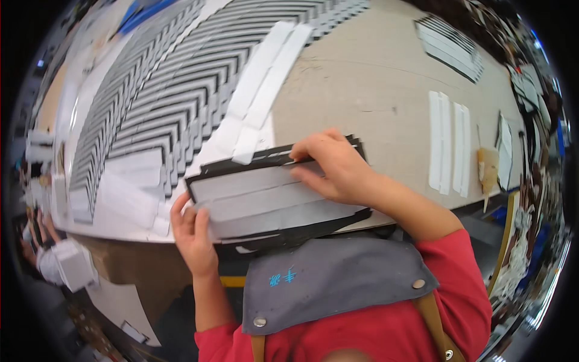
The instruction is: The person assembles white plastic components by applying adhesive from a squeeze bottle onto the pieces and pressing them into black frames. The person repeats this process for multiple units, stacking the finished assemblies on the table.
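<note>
At the table's near edge lies a black-edged piece [271,202] with pale grey strips on its face. More black layers jut out unevenly along its far and near sides. My left hand [194,232] grips its left end, thumb on top and fingers around the edge. My right hand [338,166] is bent over the far edge toward the right, thumb and fingers closed on the dark border. What exactly lies between those fingertips is hidden. Just beyond the piece, long white strips [265,90] reach away across the table, one end close to its far edge.
Overlapping rows of black-edged grey pieces [175,102] cover the table's left side. White sheets [129,187] lie nearer. At right are two white strips [440,142], a small stack of pieces [449,48] and a brush-like tool [487,169]. Another person [57,259] is at far left.
</note>
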`<state>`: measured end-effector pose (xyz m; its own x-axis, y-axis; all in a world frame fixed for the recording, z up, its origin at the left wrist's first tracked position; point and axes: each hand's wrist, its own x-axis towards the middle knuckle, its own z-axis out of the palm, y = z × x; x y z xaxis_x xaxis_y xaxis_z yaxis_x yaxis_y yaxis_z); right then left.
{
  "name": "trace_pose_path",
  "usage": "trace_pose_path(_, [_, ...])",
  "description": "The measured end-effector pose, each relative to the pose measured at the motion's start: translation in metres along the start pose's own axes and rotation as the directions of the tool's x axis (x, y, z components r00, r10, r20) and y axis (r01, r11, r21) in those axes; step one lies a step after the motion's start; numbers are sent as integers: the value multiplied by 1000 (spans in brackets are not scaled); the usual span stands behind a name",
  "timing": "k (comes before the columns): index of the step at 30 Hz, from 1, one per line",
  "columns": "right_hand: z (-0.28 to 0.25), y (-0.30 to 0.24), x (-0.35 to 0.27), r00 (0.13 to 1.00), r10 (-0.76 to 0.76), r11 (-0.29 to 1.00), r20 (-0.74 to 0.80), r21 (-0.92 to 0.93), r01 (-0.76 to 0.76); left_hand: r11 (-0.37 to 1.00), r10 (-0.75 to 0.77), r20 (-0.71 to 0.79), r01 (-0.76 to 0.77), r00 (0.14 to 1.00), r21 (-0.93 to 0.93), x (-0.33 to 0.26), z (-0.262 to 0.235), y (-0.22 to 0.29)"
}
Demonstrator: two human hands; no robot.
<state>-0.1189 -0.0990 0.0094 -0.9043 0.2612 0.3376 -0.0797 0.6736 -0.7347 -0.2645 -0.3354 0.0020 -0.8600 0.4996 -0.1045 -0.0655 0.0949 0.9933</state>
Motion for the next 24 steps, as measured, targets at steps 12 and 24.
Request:
trace_pose_path(12, [-192,53,-83,808,562,764,-174,484,-427,818,554,311,-574,772,-33,84,173,60])
trace_pose_path(24, [-385,293,-112,283,567,761,-774,361,-539,783,395,638,-605,661,142,166,494,22])
